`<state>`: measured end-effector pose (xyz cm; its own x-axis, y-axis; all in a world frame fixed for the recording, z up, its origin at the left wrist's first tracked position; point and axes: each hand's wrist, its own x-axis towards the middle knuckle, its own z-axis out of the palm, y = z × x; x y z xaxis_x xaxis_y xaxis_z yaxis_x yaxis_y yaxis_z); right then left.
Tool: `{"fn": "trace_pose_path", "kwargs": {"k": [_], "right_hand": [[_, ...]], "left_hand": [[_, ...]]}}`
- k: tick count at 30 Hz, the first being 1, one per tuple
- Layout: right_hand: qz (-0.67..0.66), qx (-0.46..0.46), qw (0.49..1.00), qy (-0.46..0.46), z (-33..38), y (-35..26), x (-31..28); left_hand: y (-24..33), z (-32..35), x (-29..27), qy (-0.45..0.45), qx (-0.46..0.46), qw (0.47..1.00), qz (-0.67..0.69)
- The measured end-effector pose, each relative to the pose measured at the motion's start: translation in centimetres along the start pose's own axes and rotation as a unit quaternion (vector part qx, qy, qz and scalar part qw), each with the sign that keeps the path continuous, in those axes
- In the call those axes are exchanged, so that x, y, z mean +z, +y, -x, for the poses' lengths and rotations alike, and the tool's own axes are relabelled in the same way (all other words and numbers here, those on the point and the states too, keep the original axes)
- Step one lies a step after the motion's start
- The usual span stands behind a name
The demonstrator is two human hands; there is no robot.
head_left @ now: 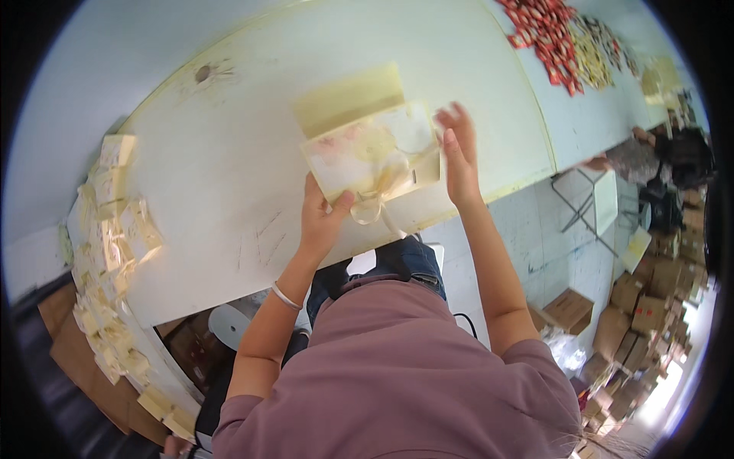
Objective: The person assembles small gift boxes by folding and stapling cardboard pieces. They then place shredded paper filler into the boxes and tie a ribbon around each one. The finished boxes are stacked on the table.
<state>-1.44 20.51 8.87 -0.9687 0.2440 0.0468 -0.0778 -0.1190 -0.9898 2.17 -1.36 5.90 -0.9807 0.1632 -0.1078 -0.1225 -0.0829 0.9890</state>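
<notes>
One left hand, one right hand, one held box, one bow, one bracelet. Red packets and pale boxes are many (too crowded to count).

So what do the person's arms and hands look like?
The left hand has a thin, whitish bracelet at its wrist; the right hand has none. Neither wears a glove. The short sleeves are dusty mauve, ending above the elbows.

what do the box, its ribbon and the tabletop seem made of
Box: probably stiff card with a matte printed face, judging by its flat panels and straight edges.
Ribbon: likely satin or similar fabric, pale and slightly glossy, in soft loops.
Tabletop: perhaps painted board or laminate, smooth, off-white with dark marks; unclear.
</notes>
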Motion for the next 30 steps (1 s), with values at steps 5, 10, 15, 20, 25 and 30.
{"fn": "trace_pose_path", "kwargs": {"k": [5,10,15,20,25,30], "right_hand": [[0.444,-0.456,0.751,-0.176,1.6,-3.3,5.7],[0.416,-0.517,0.666,-0.341,3.6,-3.1,11.4],[0.383,-0.495,0.716,-0.31,8.8,-2.1,18.0],[0.309,-0.365,0.804,-0.353,15.7,-0.9,21.8],[0.065,0.092,0.931,-0.346,13.8,-2.7,23.8],[0.135,0.233,0.876,-0.4,16.0,-2.2,28.2]], "left_hand": [[4.3,1.9,-2.3,0.155,-0.027,0.981,0.115],[4.6,5.8,-5.5,0.227,0.01,0.963,0.143],[5.5,11.2,-9.5,0.382,0.152,0.902,-0.133],[2.8,18.2,-16.6,0.42,0.277,0.815,-0.289],[-0.4,23.9,-21.4,0.366,0.273,0.76,-0.463],[-3.8,24.2,-22.6,0.347,0.266,0.778,-0.452]]}}
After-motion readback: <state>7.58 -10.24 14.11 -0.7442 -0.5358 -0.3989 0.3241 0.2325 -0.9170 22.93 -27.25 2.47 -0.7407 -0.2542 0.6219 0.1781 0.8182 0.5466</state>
